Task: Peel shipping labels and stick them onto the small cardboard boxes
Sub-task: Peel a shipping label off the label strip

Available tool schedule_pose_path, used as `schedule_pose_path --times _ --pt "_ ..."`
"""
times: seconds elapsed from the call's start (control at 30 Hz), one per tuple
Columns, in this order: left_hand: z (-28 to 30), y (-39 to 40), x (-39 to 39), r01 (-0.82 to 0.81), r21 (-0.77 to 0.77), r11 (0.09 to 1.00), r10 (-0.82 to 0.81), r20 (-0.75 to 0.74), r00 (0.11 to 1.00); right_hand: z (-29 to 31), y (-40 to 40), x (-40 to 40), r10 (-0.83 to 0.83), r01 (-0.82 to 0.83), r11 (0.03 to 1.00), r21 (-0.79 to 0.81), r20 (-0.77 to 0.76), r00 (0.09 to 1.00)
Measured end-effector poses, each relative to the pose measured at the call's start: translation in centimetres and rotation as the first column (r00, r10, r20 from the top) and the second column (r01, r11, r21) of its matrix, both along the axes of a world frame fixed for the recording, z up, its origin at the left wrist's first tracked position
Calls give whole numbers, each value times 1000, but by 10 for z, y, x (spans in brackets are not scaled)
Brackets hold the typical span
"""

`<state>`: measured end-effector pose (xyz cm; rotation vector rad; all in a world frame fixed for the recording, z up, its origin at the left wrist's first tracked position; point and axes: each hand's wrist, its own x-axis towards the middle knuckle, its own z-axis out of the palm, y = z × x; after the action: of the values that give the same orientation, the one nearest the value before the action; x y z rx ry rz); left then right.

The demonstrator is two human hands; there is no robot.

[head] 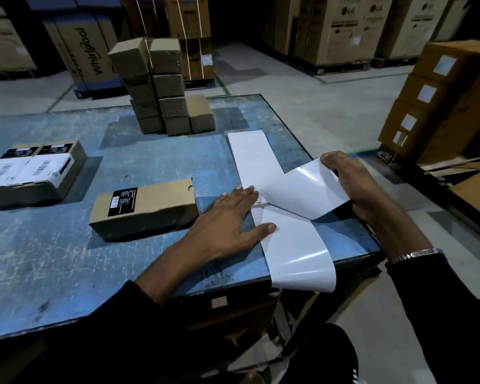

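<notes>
Label (302, 189) is looking thin, glossy, floppy & v. light, curling as it's lifting, so prob. best taken by a corner w/ a light pinch, keeping the sticky side off itself. It's plain white, shiny, coming off a long white backing strip (294, 245) lying along the bench's right edge & hanging over the near edge. Right hand (352, 187) is pinching the label's upper corner. Left hand (227, 220) is pressing the strip flat, fingers straight & spread. Unlabelled box (144, 209) is waiting just beside, mid-bench.
</notes>
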<state>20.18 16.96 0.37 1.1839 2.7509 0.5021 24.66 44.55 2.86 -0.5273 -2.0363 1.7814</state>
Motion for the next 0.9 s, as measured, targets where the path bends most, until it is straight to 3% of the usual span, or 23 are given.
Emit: schedule_pose_path --times 0.3,0.47,0.63,0.77,0.9 --pt "2 1 10 -43 72 996 45 -27 999 18 11 23 -228 203 952 -228 -92 969" --pt "8 -2 17 -71 98 993 73 -13 997 47 12 29 -295 261 949 -177 -212 932" --pt "8 -3 17 -94 139 986 93 13 996 57 -10 22 -227 217 974 -68 -241 943" --pt "9 -2 19 -146 344 928 115 108 987 56 -34 9 -187 183 982 -38 -243 952" --pt "26 -2 29 -252 600 759 116 255 960 59 -59 -5 -145 159 987 25 -285 947"
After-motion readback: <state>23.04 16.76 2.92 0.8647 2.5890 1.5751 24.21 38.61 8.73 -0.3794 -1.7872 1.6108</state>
